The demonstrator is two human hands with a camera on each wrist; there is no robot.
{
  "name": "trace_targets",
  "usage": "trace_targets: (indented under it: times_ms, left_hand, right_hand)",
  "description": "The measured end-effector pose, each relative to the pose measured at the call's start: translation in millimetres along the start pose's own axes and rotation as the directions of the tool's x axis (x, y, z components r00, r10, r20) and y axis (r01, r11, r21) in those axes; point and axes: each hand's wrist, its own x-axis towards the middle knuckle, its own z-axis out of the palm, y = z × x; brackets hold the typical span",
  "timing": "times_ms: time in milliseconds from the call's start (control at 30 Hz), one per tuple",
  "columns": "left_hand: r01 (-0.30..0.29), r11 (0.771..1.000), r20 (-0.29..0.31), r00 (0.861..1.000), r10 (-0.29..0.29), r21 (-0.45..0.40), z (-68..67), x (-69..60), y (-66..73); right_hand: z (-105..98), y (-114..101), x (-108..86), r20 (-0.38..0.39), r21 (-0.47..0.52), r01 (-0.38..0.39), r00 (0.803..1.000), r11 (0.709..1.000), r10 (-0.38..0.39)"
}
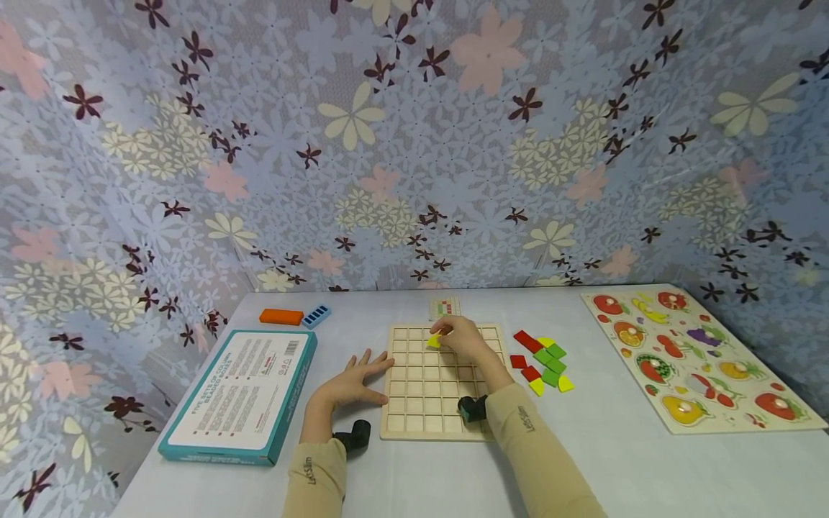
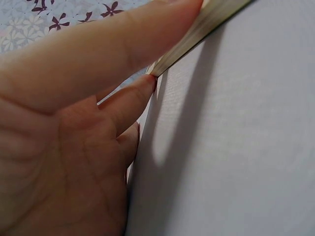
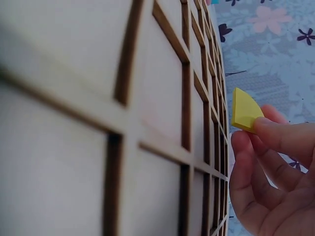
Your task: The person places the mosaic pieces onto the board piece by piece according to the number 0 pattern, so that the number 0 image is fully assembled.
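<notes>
A wooden grid board (image 1: 414, 426) with square compartments lies on the white table. My right hand (image 1: 461, 337) is over its far part and pinches a yellow quarter-circle piece (image 3: 246, 111) between thumb and fingers. In the right wrist view the piece is just above the grid (image 3: 133, 123). My left hand (image 1: 355, 381) rests at the board's left edge with fingers spread. Its thumb (image 2: 147, 34) and a fingertip touch that edge in the left wrist view. A small pattern card (image 1: 444, 308) lies beyond the board, partly behind my right hand.
Right of the board lie several loose red, green and yellow pieces (image 1: 550, 363). A fruit puzzle board (image 1: 702, 360) lies farther right. At left are a teal-edged box (image 1: 239, 396), an orange block (image 1: 281, 316) and a blue slotted piece (image 1: 316, 316). A flowered cloth (image 1: 414, 180) hangs behind.
</notes>
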Motion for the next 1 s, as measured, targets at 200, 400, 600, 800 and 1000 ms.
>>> trace_targets:
  times_ms: [200, 400, 600, 800, 1000]
  left_hand:
    - [-0.002, 1.000, -0.002, 1.000, 0.002, 0.002, 0.0, -0.1, -0.4]
    - [-0.001, 1.000, -0.001, 1.000, 0.001, -0.001, -0.1, 0.0, -0.8]
    - [0.000, 1.000, -0.001, 1.000, 0.000, -0.008, 0.7, -0.1, -1.2]
    - [-0.005, 1.000, -0.004, 1.000, 0.005, -0.005, 0.3, 0.2, -1.4]
    - [-0.005, 1.000, -0.001, 1.000, 0.005, -0.006, 0.1, 0.1, -1.5]
  right_hand:
    - [1, -2, 1.9, 0.014, -0.020, -0.015, 1.000, 1.000, 0.015]
    - [1, -3, 5.7, 0.047, -0.085, 0.015, 0.999, 0.996, -0.011]
    - [2, -2, 10.1, 0.084, -0.145, 0.014, 0.996, 0.989, -0.002]
    - [2, -4, 12.3, 0.097, -0.202, 0.022, 0.995, 0.979, -0.003]
    - [3, -5, 15.1, 0.101, -0.244, 0.013, 0.995, 0.970, 0.012]
